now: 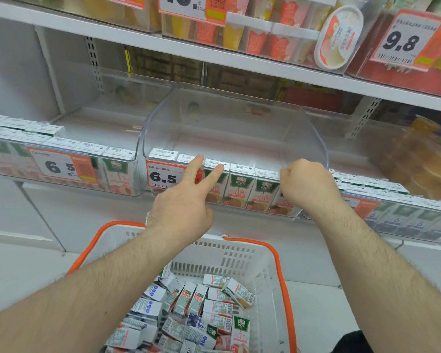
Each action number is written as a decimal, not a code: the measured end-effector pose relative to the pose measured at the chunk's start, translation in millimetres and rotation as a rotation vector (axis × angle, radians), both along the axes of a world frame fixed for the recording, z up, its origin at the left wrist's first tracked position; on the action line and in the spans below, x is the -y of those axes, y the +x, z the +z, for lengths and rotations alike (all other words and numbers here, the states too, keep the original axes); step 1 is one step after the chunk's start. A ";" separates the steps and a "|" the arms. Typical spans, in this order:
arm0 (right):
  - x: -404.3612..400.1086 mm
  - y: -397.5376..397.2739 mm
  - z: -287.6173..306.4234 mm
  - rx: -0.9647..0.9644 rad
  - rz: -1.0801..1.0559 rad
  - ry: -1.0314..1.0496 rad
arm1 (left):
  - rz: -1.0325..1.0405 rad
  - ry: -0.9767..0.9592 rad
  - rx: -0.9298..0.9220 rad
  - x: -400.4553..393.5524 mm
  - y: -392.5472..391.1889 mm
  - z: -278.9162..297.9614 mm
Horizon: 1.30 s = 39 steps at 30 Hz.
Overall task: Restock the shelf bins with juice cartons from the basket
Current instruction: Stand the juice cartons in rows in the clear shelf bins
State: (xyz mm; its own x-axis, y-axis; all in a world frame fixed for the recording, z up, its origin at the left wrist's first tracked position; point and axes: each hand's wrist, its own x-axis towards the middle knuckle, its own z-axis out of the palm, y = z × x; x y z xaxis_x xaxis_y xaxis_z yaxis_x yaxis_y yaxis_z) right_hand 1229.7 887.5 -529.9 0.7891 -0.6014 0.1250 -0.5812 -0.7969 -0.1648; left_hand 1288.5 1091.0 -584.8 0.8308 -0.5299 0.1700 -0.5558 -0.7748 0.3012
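White slatted plastic basket with orange handles [261, 261] closest to camera, bottom centre, holding a loose jumble of small juice cartons [189, 312], mixed labels: green/orange, blue, pink. Both bare forearms reach over it to the shelf.

Clear plastic shelf bin, middle one [234, 128]: single front row of green-topped orange-juice cartons [239, 184] standing upright behind the front wall, rest of the bin bare behind them. White-and-orange "6.5" price tag [164, 175] clipped to its front left.

Left hand [186, 202]: index and middle fingers straight and spread in a V, tips on the carton tops at the bin's front edge; other fingers tucked under.

Right hand [306, 184]: fingers curled tight at the bin's front right corner, by the last carton in the row. Can't tell whether it's gripping a carton or the bin rim.

Neighbouring clear bins left [61, 159] and right [392, 200] are packed with cartons.
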 end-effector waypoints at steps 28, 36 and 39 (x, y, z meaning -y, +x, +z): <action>-131.5 -36.9 -37.5 0.307 0.385 1.164 | 0.283 -1.380 -1.420 -33.5 -9.8 30.0; -125.3 -34.3 -24.5 0.335 0.135 2.202 | -0.276 -1.111 -1.186 -55.3 -16.5 13.5; -129.3 -31.9 -28.2 0.270 0.162 2.305 | -0.350 -1.067 -1.126 -54.1 -25.6 6.6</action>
